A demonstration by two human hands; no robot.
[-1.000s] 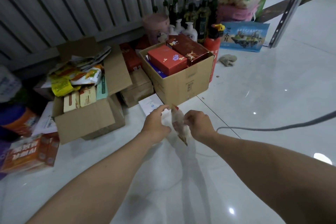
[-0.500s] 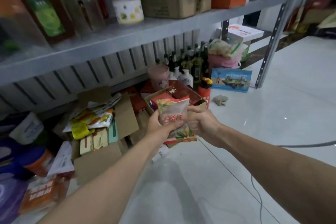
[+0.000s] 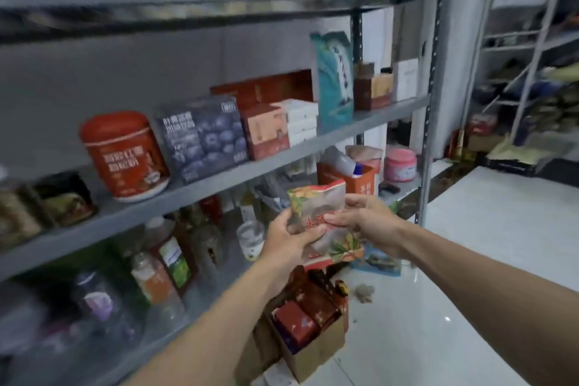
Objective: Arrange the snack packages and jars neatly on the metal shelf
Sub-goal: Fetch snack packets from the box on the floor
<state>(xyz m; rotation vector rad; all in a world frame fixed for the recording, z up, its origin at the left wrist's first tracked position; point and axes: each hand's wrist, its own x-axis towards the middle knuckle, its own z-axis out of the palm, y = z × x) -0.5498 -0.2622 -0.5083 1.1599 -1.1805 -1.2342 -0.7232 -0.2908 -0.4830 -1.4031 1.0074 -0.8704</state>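
A snack package, pale with red lettering and leaf prints, is held upright in front of the grey metal shelf. My left hand grips its left side and my right hand pinches its right edge. The package hangs level with the gap under the middle board. On that board stand a red jar, a dark blueberry box, a red-and-pink box, white boxes and a teal bag.
Jars and bottles crowd the lower board, with an orange box and pink tub to the right. An open cardboard box of red packs sits on the white floor below. A shelf post stands right; another rack behind.
The view has swung up from the floor boxes to the shelf. Both hands have raised the snack package and turned it upright, facing me, near the middle board.
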